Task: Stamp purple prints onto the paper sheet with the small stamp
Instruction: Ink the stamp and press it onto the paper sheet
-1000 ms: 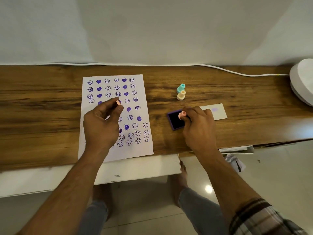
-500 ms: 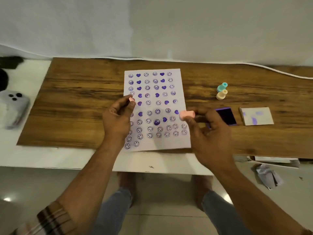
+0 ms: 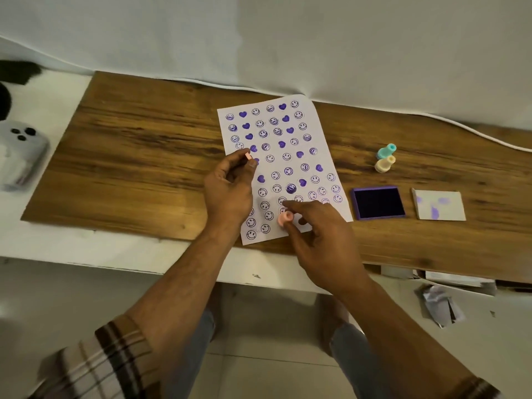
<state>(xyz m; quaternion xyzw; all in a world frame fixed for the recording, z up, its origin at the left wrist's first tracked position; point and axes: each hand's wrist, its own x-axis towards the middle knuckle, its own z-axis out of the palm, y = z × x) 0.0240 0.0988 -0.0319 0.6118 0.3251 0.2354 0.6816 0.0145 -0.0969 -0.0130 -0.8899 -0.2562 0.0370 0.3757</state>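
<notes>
A white paper sheet lies on the wooden board, covered with several purple smiley and heart prints. My right hand pinches a small pink stamp and holds it down at the sheet's lower part, near its front edge. My left hand hovers over the sheet's left edge, its fingertips closed on a small pink piece. The open purple ink pad sits to the right of the sheet.
A white lid smudged with purple lies right of the ink pad. A teal stamp and a cream stamp stand behind the pad. A grey device rests at far left. A white cable runs along the back.
My right hand carried the pink stamp from the ink pad leftward and down onto the sheet's lower part. The left hand kept its pinch over the sheet. The view swung left.
</notes>
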